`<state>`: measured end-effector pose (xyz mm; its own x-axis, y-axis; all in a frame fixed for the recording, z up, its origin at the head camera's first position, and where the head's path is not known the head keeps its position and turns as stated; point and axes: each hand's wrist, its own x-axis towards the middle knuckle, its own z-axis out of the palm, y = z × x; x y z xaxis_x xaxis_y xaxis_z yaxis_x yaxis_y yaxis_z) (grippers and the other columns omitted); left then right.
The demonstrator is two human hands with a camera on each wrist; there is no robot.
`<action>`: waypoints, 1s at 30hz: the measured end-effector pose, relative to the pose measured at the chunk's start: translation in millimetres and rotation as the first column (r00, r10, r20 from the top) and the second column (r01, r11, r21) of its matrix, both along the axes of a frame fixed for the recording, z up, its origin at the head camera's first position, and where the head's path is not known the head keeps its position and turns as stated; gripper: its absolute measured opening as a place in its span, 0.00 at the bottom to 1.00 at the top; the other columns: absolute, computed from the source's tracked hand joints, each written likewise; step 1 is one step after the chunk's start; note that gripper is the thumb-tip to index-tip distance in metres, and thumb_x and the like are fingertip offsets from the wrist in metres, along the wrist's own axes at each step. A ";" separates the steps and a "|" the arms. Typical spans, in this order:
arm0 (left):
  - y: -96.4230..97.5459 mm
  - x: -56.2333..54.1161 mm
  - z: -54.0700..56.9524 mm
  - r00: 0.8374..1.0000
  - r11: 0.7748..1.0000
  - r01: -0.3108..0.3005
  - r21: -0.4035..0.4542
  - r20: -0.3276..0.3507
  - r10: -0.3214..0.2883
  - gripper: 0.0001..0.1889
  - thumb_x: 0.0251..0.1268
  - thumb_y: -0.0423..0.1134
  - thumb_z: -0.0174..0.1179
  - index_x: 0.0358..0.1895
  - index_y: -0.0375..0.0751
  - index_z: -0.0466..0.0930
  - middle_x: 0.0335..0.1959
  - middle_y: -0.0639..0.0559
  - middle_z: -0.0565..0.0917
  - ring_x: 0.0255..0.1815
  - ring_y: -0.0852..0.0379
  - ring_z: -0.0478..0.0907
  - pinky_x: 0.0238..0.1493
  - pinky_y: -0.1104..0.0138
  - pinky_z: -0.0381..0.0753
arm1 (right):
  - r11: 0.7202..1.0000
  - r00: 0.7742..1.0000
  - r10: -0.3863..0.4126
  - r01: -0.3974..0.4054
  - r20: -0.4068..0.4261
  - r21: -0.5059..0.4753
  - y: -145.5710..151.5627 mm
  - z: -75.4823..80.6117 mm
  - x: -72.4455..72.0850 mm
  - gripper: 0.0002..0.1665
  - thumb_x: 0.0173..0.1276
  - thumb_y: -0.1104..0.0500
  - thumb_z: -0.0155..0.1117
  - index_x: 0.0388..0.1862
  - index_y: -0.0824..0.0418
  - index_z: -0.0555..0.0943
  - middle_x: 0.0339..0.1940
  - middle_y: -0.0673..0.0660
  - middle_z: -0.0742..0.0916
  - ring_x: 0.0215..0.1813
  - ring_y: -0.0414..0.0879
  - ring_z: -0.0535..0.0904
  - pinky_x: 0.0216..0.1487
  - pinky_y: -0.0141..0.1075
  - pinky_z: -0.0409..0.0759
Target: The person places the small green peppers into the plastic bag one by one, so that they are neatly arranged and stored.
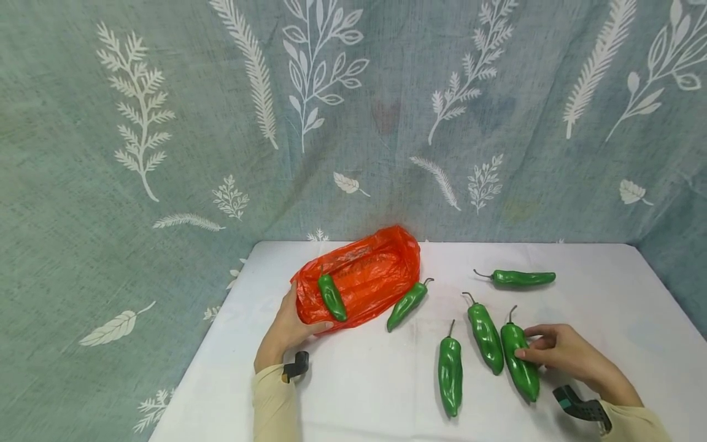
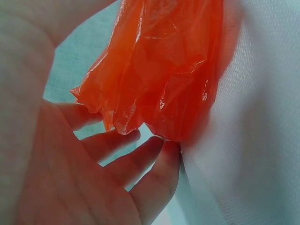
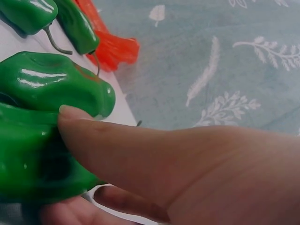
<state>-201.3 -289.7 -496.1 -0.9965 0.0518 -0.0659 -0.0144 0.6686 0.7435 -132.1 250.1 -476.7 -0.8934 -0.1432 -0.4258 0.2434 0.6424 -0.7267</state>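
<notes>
An orange-red plastic bag [image 1: 370,270] lies on the white table, a green chili pepper [image 1: 332,299] against its plastic; whether that pepper is inside cannot be told. My left hand [image 1: 293,325] holds the bag's left end, thumb at the near edge, other fingers along the far side. In the left wrist view, the fingers [image 2: 145,159] touch the crumpled plastic [image 2: 168,79]. At the right, my right hand [image 1: 569,353] pinches a large green chili pepper [image 1: 525,380] resting on the table. Its thumb [image 3: 103,140] lies over the pepper; some fingertips are hidden.
Beside the held pepper lies another chili pepper [image 1: 486,337], with one more [image 1: 450,374] to its left. Farther back is a sideways chili pepper [image 1: 521,279]. A slimmer chili pepper [image 1: 407,306] touches the bag's right side. Patterned green cloth [image 1: 386,123] hangs behind the white table [image 1: 359,393].
</notes>
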 end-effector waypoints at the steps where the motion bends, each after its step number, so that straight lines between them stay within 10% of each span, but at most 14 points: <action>1: -0.7 0.4 -0.2 1.000 1.000 -0.008 -0.007 0.012 0.008 0.69 0.40 0.58 0.84 0.84 0.61 0.42 0.78 0.52 0.62 0.78 0.45 0.62 0.77 0.37 0.67 | 1.000 1.000 -0.002 0.002 0.001 -0.005 -0.5 -0.5 0.3 0.46 0.67 0.46 0.74 0.67 0.81 0.71 0.41 0.58 0.89 0.40 0.44 0.85 0.39 0.40 0.87; 30: -1.0 -0.3 -1.2 1.000 1.000 -0.009 -0.003 0.021 0.009 0.70 0.41 0.58 0.84 0.84 0.59 0.41 0.79 0.49 0.60 0.80 0.42 0.61 0.77 0.37 0.65 | 0.999 0.999 -0.024 0.023 -0.022 -0.040 7.2 -3.4 0.8 0.31 0.72 0.54 0.69 0.64 0.76 0.76 0.42 0.56 0.90 0.40 0.44 0.86 0.39 0.37 0.87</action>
